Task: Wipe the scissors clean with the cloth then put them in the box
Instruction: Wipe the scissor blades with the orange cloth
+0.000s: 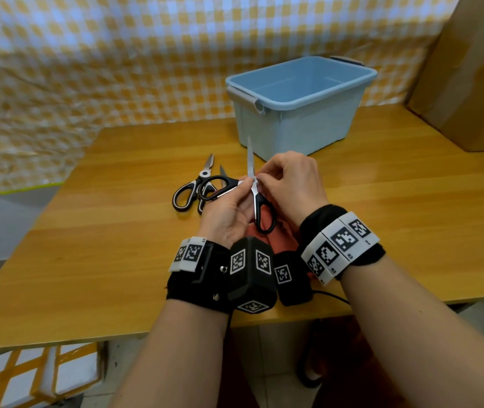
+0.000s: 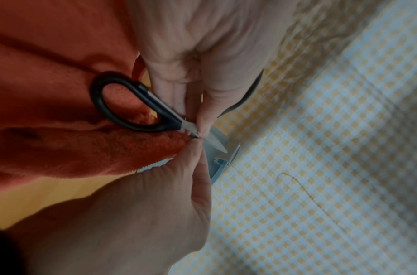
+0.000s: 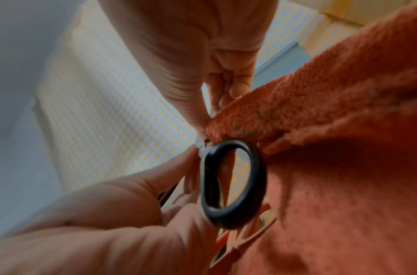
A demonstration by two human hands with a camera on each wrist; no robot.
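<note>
Black-handled scissors (image 1: 259, 201) are held spread wide above the table, one blade pointing up. My left hand (image 1: 229, 213) grips them near the pivot, with one handle ring (image 3: 259, 176) hanging toward me. My right hand (image 1: 290, 181) pinches an orange cloth (image 1: 282, 240) against the metal at the pivot. In the left wrist view the right hand's thumb (image 2: 193, 154) presses the cloth (image 2: 61, 55) onto the blade base, and the scissors (image 2: 155, 106) lie across it. The open pale blue box (image 1: 299, 104) stands on the table behind the hands.
A second pair of scissors (image 1: 190, 189), with black-and-white handles, lies on the wooden table (image 1: 117, 260) just left of my hands. A brown cardboard box (image 1: 470, 83) stands at the far right. A yellow checked sheet (image 1: 87, 69) covers the back.
</note>
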